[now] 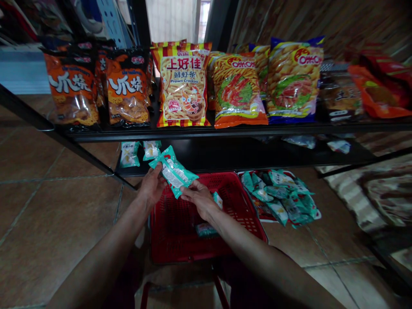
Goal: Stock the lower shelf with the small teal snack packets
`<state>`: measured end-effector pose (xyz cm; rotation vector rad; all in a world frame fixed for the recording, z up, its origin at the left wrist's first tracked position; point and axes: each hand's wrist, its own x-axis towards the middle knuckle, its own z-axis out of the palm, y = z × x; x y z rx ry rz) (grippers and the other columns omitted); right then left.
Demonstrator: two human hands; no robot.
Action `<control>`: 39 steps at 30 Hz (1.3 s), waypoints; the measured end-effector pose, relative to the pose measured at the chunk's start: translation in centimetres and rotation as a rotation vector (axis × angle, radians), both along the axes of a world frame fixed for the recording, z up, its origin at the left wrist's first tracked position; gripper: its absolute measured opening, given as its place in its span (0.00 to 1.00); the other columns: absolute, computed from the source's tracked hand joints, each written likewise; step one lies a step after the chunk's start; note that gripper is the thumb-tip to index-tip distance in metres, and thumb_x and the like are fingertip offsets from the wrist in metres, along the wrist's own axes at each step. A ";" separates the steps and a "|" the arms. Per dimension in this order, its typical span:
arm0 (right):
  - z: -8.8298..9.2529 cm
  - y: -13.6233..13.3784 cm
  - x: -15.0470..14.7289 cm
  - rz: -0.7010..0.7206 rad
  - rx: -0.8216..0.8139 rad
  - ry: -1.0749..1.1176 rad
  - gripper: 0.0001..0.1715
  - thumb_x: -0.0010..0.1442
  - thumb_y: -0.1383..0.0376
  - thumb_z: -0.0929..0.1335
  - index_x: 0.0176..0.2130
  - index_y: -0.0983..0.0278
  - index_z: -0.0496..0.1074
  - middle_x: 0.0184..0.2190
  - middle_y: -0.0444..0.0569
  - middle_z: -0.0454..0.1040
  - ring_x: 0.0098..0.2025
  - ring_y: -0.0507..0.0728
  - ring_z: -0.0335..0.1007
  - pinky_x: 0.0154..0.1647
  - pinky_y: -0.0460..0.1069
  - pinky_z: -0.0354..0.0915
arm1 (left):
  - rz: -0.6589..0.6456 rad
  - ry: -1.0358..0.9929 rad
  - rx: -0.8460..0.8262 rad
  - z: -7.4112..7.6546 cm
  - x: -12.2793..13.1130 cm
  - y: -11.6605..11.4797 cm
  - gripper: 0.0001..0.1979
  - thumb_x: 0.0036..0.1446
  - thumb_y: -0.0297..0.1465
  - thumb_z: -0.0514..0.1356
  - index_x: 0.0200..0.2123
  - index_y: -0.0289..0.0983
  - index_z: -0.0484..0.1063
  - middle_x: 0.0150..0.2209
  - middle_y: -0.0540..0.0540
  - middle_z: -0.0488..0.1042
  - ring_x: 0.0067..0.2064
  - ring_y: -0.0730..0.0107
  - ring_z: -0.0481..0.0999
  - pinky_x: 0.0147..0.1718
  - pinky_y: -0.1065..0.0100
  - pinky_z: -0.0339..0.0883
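Observation:
A teal snack packet (175, 174) is held between my two hands, its printed back turned up. My left hand (152, 184) pinches its left end, thumb on top. At its lower right corner, the fingers of my right hand (201, 198) are closed on it. Below is a red plastic basket (230, 182) with a couple of teal packets (206, 230) inside, partly covered by my right forearm. Two like packets, one upright packet (130, 154) and another packet (151, 149), are on the lower shelf (206, 155) just beyond my left hand.
A tray (318, 214) heaped with teal packets sits on the tiled floor right of the basket. The upper shelf (180, 134) carries orange-black snack bags (127, 88), a prawn cracker bag (184, 86) and other bags. A black shelf post (25, 107) slants at left.

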<state>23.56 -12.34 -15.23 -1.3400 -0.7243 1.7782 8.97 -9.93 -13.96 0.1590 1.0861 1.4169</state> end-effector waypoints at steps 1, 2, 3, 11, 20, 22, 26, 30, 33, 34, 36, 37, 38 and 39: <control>0.1 -0.1 0.0 0.016 0.011 -0.003 0.20 0.34 0.58 0.76 0.25 0.64 0.67 0.24 0.40 0.69 0.28 0.48 0.65 0.35 0.48 0.65 | 0.011 -0.009 -0.002 -0.1 -0.1 0.0 0.05 0.56 0.29 0.59 0.37 0.36 0.70 0.34 0.48 0.76 0.31 0.73 0.75 0.33 0.69 0.68; 0.2 -0.1 0.0 0.035 0.027 -0.008 0.19 0.35 0.59 0.76 0.24 0.64 0.67 0.24 0.40 0.69 0.28 0.48 0.64 0.35 0.47 0.64 | 0.022 -0.021 -0.008 -0.3 -0.2 0.1 0.05 0.56 0.28 0.59 0.37 0.36 0.70 0.34 0.48 0.76 0.31 0.73 0.75 0.34 0.70 0.68; 0.2 -0.1 0.0 0.053 0.047 -0.017 0.17 0.36 0.60 0.76 0.24 0.64 0.67 0.23 0.40 0.69 0.27 0.48 0.64 0.35 0.47 0.63 | 0.034 -0.033 -0.012 -0.4 -0.3 0.1 0.05 0.56 0.28 0.59 0.37 0.36 0.70 0.34 0.48 0.76 0.31 0.73 0.75 0.34 0.70 0.68; 0.9 1.0 0.7 -0.031 0.028 0.106 0.21 0.36 0.72 0.67 0.35 0.61 0.73 0.32 0.42 0.76 0.35 0.52 0.69 0.40 0.47 0.63 | 0.006 -0.023 -0.007 -1.2 -1.2 -0.3 0.09 0.54 0.31 0.60 0.40 0.37 0.70 0.34 0.47 0.76 0.32 0.71 0.75 0.38 0.67 0.69; 1.5 2.5 1.8 0.003 -0.028 0.205 0.20 0.41 0.72 0.64 0.36 0.64 0.75 0.38 0.49 0.78 0.42 0.55 0.72 0.49 0.51 0.63 | -0.132 0.076 0.041 -0.6 -1.0 -0.8 0.13 0.49 0.34 0.65 0.39 0.36 0.72 0.35 0.46 0.77 0.33 0.69 0.75 0.37 0.67 0.69; 1.7 2.7 2.0 0.009 -0.030 0.231 0.14 0.46 0.67 0.67 0.36 0.63 0.75 0.38 0.49 0.78 0.42 0.55 0.73 0.48 0.51 0.64 | -0.232 0.114 0.028 0.1 -0.6 -1.3 0.13 0.47 0.32 0.66 0.38 0.36 0.73 0.34 0.46 0.77 0.31 0.69 0.75 0.35 0.67 0.69; 2.1 2.7 1.8 0.017 0.021 0.161 0.15 0.44 0.57 0.74 0.32 0.63 0.75 0.33 0.46 0.78 0.34 0.52 0.72 0.39 0.48 0.67 | -0.410 0.163 -0.002 0.7 0.3 -2.1 0.16 0.46 0.33 0.67 0.40 0.36 0.74 0.35 0.43 0.78 0.30 0.68 0.76 0.32 0.67 0.69; 2.0 2.8 1.7 -0.081 0.025 0.119 0.15 0.38 0.61 0.76 0.28 0.64 0.74 0.26 0.43 0.77 0.25 0.50 0.70 0.29 0.45 0.65 | -0.439 0.140 -0.004 0.2 0.3 -2.1 0.17 0.46 0.36 0.67 0.41 0.36 0.74 0.37 0.41 0.78 0.31 0.66 0.77 0.32 0.67 0.69; 1.7 3.3 2.1 -0.231 -0.013 0.073 0.11 0.41 0.63 0.76 0.26 0.64 0.73 0.23 0.42 0.76 0.22 0.49 0.68 0.26 0.45 0.64 | -0.444 0.120 -0.047 -0.1 0.1 -2.0 0.18 0.48 0.40 0.65 0.39 0.35 0.74 0.37 0.39 0.77 0.31 0.64 0.77 0.31 0.65 0.69; 1.6 3.6 2.3 -0.272 -0.021 0.065 0.10 0.42 0.64 0.75 0.26 0.64 0.73 0.22 0.42 0.76 0.22 0.49 0.68 0.26 0.45 0.64 | -0.454 0.115 -0.060 -0.2 0.0 -2.0 0.18 0.48 0.41 0.65 0.39 0.34 0.74 0.37 0.39 0.77 0.32 0.63 0.77 0.32 0.64 0.70; 1.4 4.0 2.8 -0.338 -0.021 0.062 0.08 0.44 0.65 0.75 0.26 0.63 0.73 0.22 0.42 0.76 0.23 0.49 0.69 0.28 0.45 0.65 | -0.480 0.087 -0.074 -0.2 0.1 -2.3 0.17 0.48 0.39 0.65 0.38 0.33 0.74 0.38 0.38 0.77 0.35 0.60 0.78 0.36 0.60 0.71; 1.4 4.2 3.1 -0.365 -0.015 0.059 0.08 0.44 0.66 0.74 0.26 0.63 0.73 0.23 0.42 0.76 0.24 0.49 0.69 0.29 0.45 0.66 | -0.495 0.058 -0.079 -0.2 0.3 -2.6 0.17 0.48 0.38 0.65 0.38 0.33 0.74 0.39 0.37 0.77 0.37 0.58 0.78 0.38 0.58 0.71; 1.3 4.4 3.3 -0.389 -0.011 0.051 0.07 0.45 0.66 0.74 0.27 0.63 0.73 0.24 0.42 0.76 0.25 0.50 0.70 0.30 0.46 0.67 | -0.511 0.016 -0.081 -0.3 0.5 -2.8 0.17 0.48 0.37 0.65 0.39 0.33 0.74 0.40 0.37 0.77 0.39 0.57 0.77 0.40 0.55 0.71; 1.2 4.5 3.5 -0.411 -0.011 0.038 0.07 0.46 0.66 0.74 0.27 0.63 0.73 0.24 0.43 0.77 0.25 0.50 0.71 0.31 0.46 0.67 | -0.521 -0.035 -0.082 -0.4 0.8 -3.1 0.17 0.49 0.36 0.65 0.40 0.33 0.73 0.41 0.36 0.77 0.40 0.56 0.77 0.42 0.54 0.70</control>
